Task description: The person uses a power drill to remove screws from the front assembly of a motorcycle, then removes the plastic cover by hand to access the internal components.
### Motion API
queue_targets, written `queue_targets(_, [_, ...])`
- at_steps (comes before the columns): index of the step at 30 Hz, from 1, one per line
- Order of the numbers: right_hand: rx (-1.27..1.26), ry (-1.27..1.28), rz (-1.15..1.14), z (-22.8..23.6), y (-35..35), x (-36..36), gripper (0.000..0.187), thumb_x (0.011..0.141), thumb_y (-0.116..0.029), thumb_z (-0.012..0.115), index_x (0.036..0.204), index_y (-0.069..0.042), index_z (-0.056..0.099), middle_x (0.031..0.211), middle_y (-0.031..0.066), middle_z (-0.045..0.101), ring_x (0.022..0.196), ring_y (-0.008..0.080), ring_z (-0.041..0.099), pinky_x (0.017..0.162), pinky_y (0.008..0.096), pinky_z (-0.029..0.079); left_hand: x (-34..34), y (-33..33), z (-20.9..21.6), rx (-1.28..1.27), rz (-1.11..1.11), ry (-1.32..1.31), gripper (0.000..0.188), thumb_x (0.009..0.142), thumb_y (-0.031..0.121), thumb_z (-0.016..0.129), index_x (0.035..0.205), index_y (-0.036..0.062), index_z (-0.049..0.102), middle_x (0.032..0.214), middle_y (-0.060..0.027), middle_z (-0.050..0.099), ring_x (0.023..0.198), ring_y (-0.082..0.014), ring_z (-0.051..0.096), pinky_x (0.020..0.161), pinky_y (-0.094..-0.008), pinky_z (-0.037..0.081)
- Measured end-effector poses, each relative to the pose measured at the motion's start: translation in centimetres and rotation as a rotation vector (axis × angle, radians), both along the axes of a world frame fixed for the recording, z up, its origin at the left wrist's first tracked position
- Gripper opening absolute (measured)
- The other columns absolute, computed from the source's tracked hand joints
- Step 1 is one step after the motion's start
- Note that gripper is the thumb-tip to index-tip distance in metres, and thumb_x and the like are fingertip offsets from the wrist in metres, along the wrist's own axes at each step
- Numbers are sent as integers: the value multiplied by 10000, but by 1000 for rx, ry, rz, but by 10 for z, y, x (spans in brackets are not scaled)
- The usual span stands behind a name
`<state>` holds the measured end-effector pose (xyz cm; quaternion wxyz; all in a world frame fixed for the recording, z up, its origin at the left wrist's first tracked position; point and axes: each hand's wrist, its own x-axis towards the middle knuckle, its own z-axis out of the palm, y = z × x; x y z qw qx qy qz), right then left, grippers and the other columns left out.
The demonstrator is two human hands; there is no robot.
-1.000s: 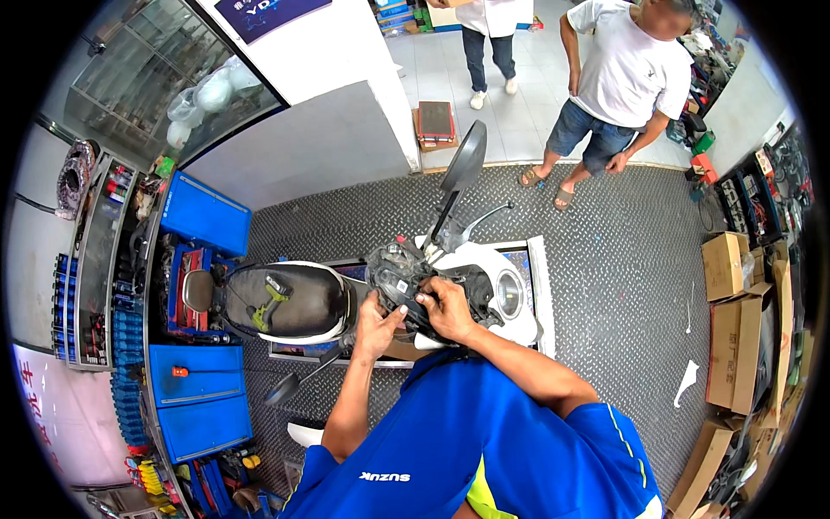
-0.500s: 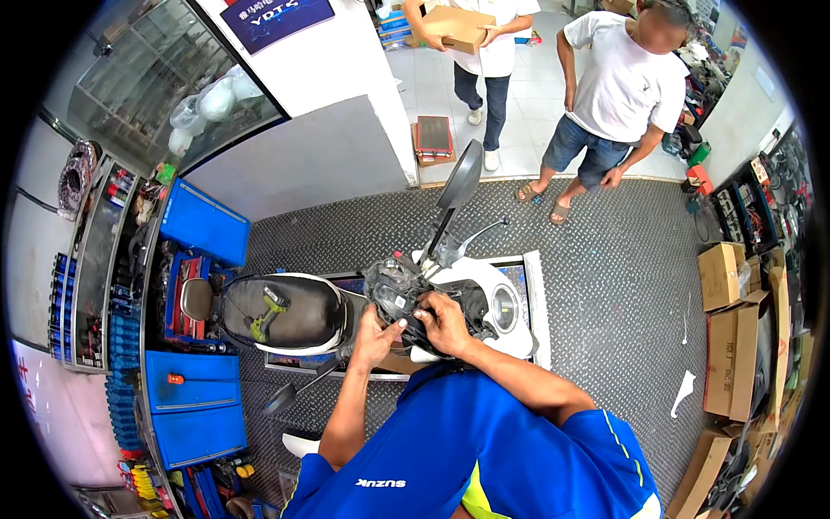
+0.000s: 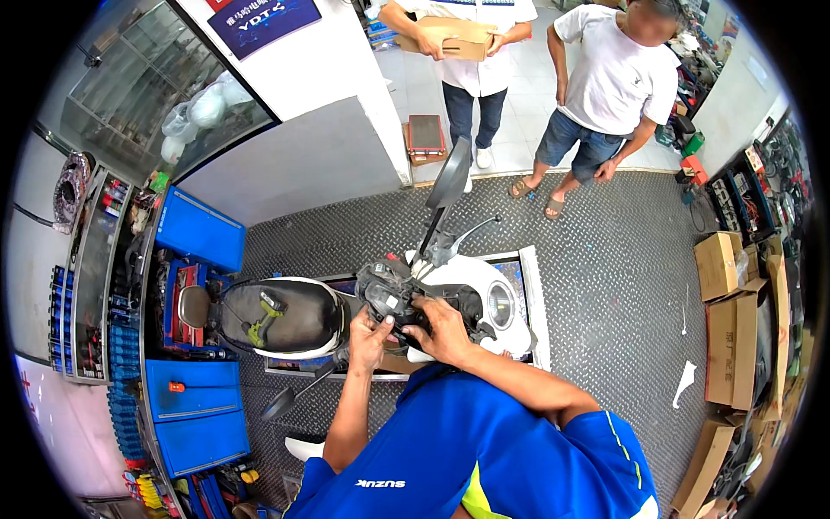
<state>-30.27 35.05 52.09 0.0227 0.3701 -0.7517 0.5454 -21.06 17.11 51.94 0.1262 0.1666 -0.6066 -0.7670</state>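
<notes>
Scooter body panels (image 3: 471,285): white glossy plastic. Seat (image 3: 281,316): black matt vinyl, smooth. Handlebar housing (image 3: 393,294): dark plastic, dull finish. Floor (image 3: 605,259): grey metal tread plate, raised pattern, rough. Boxes (image 3: 731,346): brown matt cardboard. Tool cabinet (image 3: 203,419): blue painted metal, smooth.

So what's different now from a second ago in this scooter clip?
The person carrying the cardboard box has come closer, and the person in the white T-shirt now stands nearer the scooter. Both hands, left hand and right hand, stay on the black handlebar unit with no clear change of grip. The scooter and the black seat stayed put.
</notes>
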Motion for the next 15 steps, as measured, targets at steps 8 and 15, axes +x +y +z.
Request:
queue_targets(8, [304, -45, 83, -8, -2, 2, 707, 800, -274, 874, 1346, 55, 570, 1291, 257, 632, 1191, 455, 597, 1041, 516, 475, 3, 9, 1, 58, 57, 59, 390, 1008, 129, 743, 1330, -24, 584, 1156, -71, 724, 907, -112, 691, 698, -239, 591])
queue_targets(15, [238, -48, 150, -5, 3, -4, 742, 803, -231, 849, 1396, 71, 522, 1360, 275, 581, 1248, 470, 556, 1093, 507, 459, 2, 17, 1, -33, 137, 98, 415, 1005, 191, 764, 1327, -9, 593, 1161, -62, 723, 923, -95, 674, 728, -237, 567])
